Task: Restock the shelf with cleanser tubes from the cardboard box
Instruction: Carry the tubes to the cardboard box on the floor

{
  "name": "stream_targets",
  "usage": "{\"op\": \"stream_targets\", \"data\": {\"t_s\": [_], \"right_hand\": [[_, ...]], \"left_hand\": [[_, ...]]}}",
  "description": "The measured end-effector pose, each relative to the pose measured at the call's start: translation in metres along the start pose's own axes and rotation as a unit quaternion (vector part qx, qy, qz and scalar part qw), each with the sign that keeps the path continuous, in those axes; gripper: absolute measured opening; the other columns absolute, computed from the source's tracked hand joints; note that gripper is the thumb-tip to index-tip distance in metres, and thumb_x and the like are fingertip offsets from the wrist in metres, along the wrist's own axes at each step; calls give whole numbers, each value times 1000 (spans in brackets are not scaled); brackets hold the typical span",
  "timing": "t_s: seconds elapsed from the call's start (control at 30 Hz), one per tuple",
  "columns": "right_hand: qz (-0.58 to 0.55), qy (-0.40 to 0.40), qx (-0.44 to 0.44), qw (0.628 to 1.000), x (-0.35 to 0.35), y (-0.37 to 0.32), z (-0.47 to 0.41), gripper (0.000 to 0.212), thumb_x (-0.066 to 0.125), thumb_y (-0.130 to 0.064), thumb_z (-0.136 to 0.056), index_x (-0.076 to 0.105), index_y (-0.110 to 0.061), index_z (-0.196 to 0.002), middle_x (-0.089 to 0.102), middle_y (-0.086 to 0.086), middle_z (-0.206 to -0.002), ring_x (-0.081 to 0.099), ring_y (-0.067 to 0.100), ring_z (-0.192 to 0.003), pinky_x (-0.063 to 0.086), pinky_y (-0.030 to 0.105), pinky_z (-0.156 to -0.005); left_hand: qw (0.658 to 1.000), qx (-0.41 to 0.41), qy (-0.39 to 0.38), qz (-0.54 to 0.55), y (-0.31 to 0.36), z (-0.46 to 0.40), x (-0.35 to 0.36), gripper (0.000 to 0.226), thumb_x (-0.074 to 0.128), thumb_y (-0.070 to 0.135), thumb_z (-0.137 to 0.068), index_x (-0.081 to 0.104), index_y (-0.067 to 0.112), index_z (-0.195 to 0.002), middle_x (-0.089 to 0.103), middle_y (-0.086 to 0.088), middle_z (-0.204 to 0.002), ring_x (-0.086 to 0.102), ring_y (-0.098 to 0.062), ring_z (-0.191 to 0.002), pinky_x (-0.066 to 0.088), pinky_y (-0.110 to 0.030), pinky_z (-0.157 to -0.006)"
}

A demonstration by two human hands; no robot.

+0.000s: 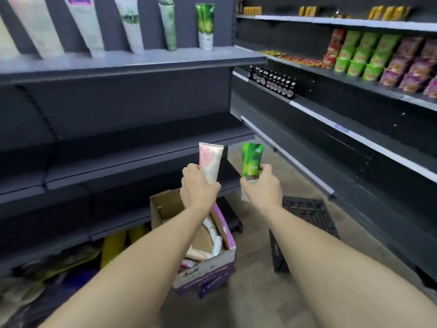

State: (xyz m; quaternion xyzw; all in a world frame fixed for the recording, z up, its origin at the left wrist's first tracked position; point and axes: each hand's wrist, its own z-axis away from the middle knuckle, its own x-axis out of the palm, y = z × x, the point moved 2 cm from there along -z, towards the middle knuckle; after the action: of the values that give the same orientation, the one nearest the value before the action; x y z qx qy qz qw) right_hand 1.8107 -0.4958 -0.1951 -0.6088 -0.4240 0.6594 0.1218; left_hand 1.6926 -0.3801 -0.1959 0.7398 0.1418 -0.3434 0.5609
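Note:
My left hand grips a pink and white cleanser tube upright by its lower end. A green cleanser tube stands upright in my right hand. Both tubes are held above the open cardboard box on the floor, which holds more pale tubes. The grey shelf at upper left carries several tubes leaning against the back panel, the rightmost a green one.
Dark shelves below the stocked one look bare. A black plastic crate sits on the floor right of the box. Right-hand shelving holds dark bottles, green and purple snack packs. Yellow packages lie at lower left.

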Motion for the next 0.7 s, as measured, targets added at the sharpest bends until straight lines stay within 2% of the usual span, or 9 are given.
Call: {"op": "stream_targets", "data": {"t_s": [0.07, 0.17, 0.3, 0.47, 0.57, 0.7], "right_hand": [[1, -26, -22, 999, 27, -18, -1, 43, 65, -37, -81, 46, -22, -117, 64, 1, -96, 56, 24, -81, 46, 33, -73], [6, -64, -57, 996, 65, -43, -3, 46, 65, -38, -82, 46, -22, -120, 66, 3, -102, 61, 27, -92, 48, 35, -76], [8, -107, -100, 989, 111, -74, -7, 44, 66, -38, -84, 45, -22, -118, 63, 0, -97, 55, 21, -82, 44, 32, -71], [14, -142, -122, 982, 156, -95, -16, 41, 67, -37, -85, 44, -23, -116, 60, -6, -87, 56, 12, -71, 42, 29, -64], [21, -152, -134, 979, 179, -96, -24, 45, 68, -38, -83, 45, -23, -119, 63, -3, -95, 61, 16, -79, 49, 33, -67], [20, -165, -122, 978, 203, -91, -33, 46, 70, -37, -82, 49, -22, -119, 62, -2, -100, 59, 17, -82, 46, 32, -67]], "left_hand": [[999, -28, 22, -5, -22, -13, -12, 56, 80, 30, -72, 46, 16, -114, 51, -4, -115, 58, -27, -104, 46, -36, -74], [996, -62, 54, -17, -51, -29, -26, 55, 79, 30, -72, 46, 16, -113, 51, -5, -115, 57, -28, -105, 50, -40, -79], [990, -104, 88, -41, -86, -50, -41, 55, 79, 29, -73, 45, 15, -114, 50, -5, -115, 56, -27, -106, 51, -40, -79], [984, -144, 95, -50, -120, -82, -48, 54, 77, 30, -75, 45, 15, -116, 50, -5, -116, 57, -26, -106, 45, -35, -73], [983, -149, 89, -52, -134, -97, -43, 56, 77, 31, -76, 46, 14, -118, 51, -6, -117, 57, -26, -108, 47, -34, -75], [984, -156, 63, -51, -151, -111, -27, 55, 77, 28, -75, 46, 13, -118, 49, -7, -119, 55, -27, -108, 48, -36, -79]]}}
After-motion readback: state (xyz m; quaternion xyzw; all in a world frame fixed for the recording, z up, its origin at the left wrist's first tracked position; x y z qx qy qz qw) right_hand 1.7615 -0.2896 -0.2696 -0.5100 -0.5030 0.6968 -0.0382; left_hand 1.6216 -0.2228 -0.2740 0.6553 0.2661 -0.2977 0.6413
